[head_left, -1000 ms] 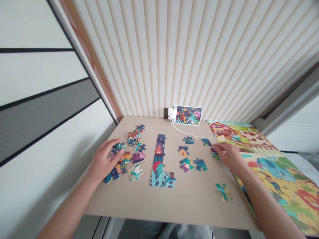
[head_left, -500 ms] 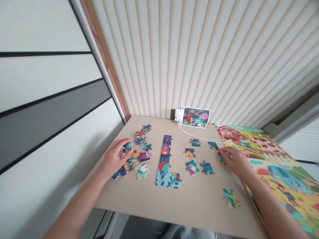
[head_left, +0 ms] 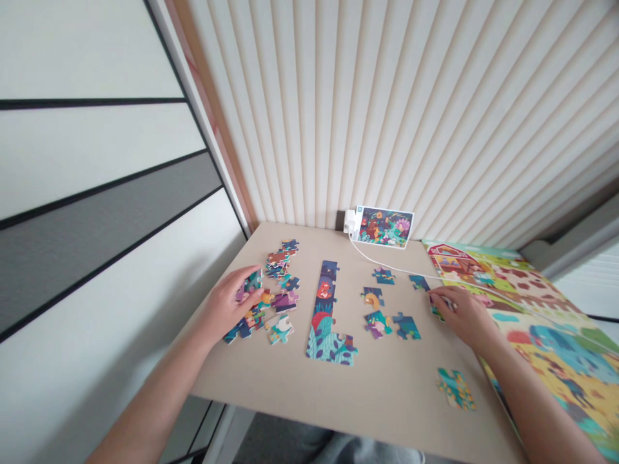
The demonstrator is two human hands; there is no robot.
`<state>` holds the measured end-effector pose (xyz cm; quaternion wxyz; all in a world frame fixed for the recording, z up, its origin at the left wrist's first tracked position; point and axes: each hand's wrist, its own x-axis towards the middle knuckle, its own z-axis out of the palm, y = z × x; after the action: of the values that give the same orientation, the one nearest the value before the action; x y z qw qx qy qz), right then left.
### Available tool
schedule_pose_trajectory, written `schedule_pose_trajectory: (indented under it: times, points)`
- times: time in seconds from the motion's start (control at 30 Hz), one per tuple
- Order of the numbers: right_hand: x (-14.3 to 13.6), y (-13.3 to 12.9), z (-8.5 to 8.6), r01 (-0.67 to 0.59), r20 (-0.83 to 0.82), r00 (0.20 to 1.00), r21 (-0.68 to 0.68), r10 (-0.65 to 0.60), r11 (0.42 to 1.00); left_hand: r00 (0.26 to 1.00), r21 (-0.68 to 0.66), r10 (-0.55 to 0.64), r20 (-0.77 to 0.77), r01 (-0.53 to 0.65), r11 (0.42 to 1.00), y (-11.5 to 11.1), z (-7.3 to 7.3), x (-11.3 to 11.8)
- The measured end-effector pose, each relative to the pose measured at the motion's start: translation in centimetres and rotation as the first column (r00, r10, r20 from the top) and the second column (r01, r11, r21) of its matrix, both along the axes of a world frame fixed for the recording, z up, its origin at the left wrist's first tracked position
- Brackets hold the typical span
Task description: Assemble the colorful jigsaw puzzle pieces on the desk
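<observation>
At the left of the table, my left hand (head_left: 225, 310) curves its thumb and fingers around a puzzle piece (head_left: 253, 281), partly hidden by the hand. A loose heap of puzzle pieces (head_left: 285, 300) spreads beside and beyond it. On the right, the fingers of my right hand (head_left: 457, 314) are closed over another puzzle piece (head_left: 436, 310), which they mostly cover. Between the hands lies an L-shaped joined strip (head_left: 320, 322) with a red animal on dark blue and teal leaves below. Several single pieces (head_left: 406, 326) lie spread out between this strip and my right hand.
A picture card (head_left: 385, 227) of the scene leans at the table's back beside a white plug (head_left: 349, 221). Its white cable (head_left: 387, 265) runs rightward across colourful farm pictures (head_left: 556, 348). One teal and yellow piece (head_left: 456, 388) lies near the front right.
The whole view has shifted slightly, so everything appears a little further right. Both hands stay at the same places on the table, with hardly any movement of the fingers.
</observation>
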<state>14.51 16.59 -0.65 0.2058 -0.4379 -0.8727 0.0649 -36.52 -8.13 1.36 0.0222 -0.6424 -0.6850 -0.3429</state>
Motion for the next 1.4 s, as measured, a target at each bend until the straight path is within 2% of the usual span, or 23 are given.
schedule_pose_trajectory:
  times: [0.1, 0.23, 0.33, 0.47, 0.57, 0.77, 1.0, 1.4]
  points:
    - [0.1, 0.2, -0.3, -0.004, 0.001, 1.0, 0.005, 0.004, 1.0, 0.998, -0.049, -0.063, 0.006, 0.064, 0.997, 0.5, -0.3, 0.2]
    - [0.1, 0.4, -0.7, -0.02, 0.023, 1.0, 0.009, 0.019, 1.0, 0.987, -0.062, -0.16, -0.005, 0.16, 0.985, 2.4, -0.2, 0.6]
    - [0.0, 0.5, -0.9, -0.022, 0.032, 0.999, 0.023, 0.022, 0.999, 0.972, -0.08, -0.219, -0.091, 0.212, 0.974, 3.3, 0.0, 1.0]
    - [0.0, 0.4, -0.8, -0.024, 0.039, 0.999, 0.021, 0.024, 0.999, 0.94, -0.202, -0.288, -0.184, 0.25, 0.947, 3.0, -0.1, 1.7]
    - [-0.1, 0.4, -0.7, -0.029, 0.05, 0.998, 0.022, 0.028, 0.999, 0.944, -0.223, -0.281, -0.174, 0.24, 0.945, 2.7, -0.3, 2.1]
    - [-0.1, 0.3, -0.6, -0.03, 0.047, 0.998, 0.023, 0.029, 0.999, 0.946, -0.183, -0.306, -0.107, 0.283, 0.941, 2.7, 0.0, 2.3]
    - [0.0, 0.3, -0.5, -0.029, 0.04, 0.999, 0.021, 0.028, 0.999, 0.99, 0.02, -0.134, 0.047, 0.133, 0.991, 2.3, 0.1, 1.6]
    - [-0.3, -0.1, -0.1, -0.038, 0.014, 0.999, 0.018, 0.038, 0.999, 0.984, 0.053, -0.154, -0.092, 0.159, 0.986, 2.3, -1.6, 1.0]
